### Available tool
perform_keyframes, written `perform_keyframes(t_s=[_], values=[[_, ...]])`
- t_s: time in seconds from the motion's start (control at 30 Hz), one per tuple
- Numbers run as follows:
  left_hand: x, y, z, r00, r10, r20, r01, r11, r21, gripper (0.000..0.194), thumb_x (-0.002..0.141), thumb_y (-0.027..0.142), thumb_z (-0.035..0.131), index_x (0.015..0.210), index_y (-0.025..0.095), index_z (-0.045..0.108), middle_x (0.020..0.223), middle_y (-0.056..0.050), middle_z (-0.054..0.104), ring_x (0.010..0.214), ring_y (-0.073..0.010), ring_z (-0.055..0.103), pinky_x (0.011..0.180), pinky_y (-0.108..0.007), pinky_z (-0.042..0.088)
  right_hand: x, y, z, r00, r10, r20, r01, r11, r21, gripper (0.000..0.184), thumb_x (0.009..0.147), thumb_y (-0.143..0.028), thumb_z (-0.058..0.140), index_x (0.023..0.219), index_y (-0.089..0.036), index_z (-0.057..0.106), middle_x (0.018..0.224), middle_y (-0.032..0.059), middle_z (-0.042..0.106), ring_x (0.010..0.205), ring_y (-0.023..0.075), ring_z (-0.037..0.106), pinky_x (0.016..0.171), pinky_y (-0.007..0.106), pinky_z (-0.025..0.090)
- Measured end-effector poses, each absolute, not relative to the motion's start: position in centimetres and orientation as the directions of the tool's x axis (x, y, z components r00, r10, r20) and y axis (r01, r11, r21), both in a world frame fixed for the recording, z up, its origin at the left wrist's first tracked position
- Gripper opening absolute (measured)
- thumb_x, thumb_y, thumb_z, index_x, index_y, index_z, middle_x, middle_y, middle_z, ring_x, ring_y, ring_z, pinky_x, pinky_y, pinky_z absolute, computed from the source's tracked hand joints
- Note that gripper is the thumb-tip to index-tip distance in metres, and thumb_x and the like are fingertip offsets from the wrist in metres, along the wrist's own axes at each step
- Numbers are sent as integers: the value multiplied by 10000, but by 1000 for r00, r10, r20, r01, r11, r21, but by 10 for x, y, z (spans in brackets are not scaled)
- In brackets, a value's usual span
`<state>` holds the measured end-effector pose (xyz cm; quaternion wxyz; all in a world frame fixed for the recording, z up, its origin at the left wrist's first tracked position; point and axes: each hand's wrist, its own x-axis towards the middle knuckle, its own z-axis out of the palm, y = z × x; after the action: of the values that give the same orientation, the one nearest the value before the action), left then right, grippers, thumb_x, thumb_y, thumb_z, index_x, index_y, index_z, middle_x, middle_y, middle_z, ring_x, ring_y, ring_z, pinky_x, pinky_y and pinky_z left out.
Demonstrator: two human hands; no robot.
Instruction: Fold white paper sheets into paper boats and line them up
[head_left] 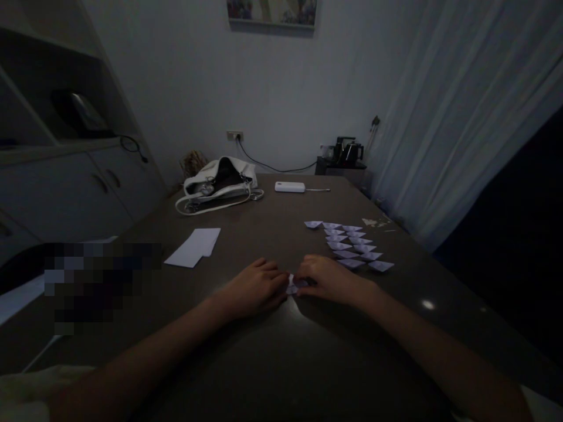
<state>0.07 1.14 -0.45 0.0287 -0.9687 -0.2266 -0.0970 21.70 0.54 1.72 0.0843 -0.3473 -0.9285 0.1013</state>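
Note:
Between my two hands, low over the dark table (264,357), is a small folded white paper (291,285). My left hand (260,285) grips its left side, fingers curled and partly hiding it. On the other side my right hand (328,278) pinches the paper between thumb and fingers. Just beyond my right hand stand several small folded paper boats (338,246) in rows. A stack of white paper sheets (193,246) lies to the left, away from my left hand.
A white handbag (220,181) sits at the far left of the table. Near the far edge lies a white power bank (289,187) with a short cable. Paper scraps (376,223) lie at the right edge. A blurred patch covers something at the left.

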Motion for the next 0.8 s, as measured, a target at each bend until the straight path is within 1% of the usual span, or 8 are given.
perform_keyframes(t_s=[0.13,0.27,0.43,0.53,0.63,0.7,0.8], values=[[1,12,-7,864,451,225,464,-886,-7,213,917,291,473,1015,143,591,927,-92,642,856,-223,559,767,-349,405,216,5,17,-765,639,88,609,761,-224,108,814,-230,673,895,-165,702,789,52,661,817,179,563,697,261,378],[2,14,-8,851,475,226,477,-878,49,250,948,295,428,1032,129,594,898,-99,641,840,-213,575,759,-335,433,215,3,18,-760,642,98,615,760,-211,117,830,-257,653,866,-158,704,776,56,656,800,178,561,682,262,379],[1,14,-10,840,476,260,436,-878,198,212,938,260,451,956,137,623,924,-95,637,881,-197,577,777,-306,453,214,3,15,-753,648,115,622,758,-196,98,848,-163,600,856,-150,698,789,60,654,799,171,562,696,261,388],[1,14,-13,784,558,273,477,-822,310,199,920,243,475,884,139,641,895,-82,614,811,-168,583,705,-259,457,213,4,13,-740,660,126,635,748,-193,100,849,-149,595,847,-142,695,790,63,655,806,174,564,705,265,392],[1,15,-13,730,639,242,515,-747,420,162,885,224,526,835,134,651,831,-60,609,717,-141,578,622,-224,432,211,5,10,-715,685,138,653,726,-217,89,847,-177,613,846,-142,696,800,65,657,816,178,570,711,267,396],[2,15,-12,697,684,214,542,-698,467,146,860,215,558,792,130,655,775,-44,608,667,-128,566,579,-211,404,211,7,8,-701,695,159,654,715,-247,84,844,-189,625,836,-142,694,794,60,652,809,171,570,708,262,395],[4,15,-10,649,737,187,580,-640,504,145,843,220,578,765,135,666,698,-21,606,615,-118,546,553,-206,372,212,11,3,-690,700,185,640,709,-295,69,835,-187,641,830,-138,690,773,48,643,786,155,561,696,250,391]])
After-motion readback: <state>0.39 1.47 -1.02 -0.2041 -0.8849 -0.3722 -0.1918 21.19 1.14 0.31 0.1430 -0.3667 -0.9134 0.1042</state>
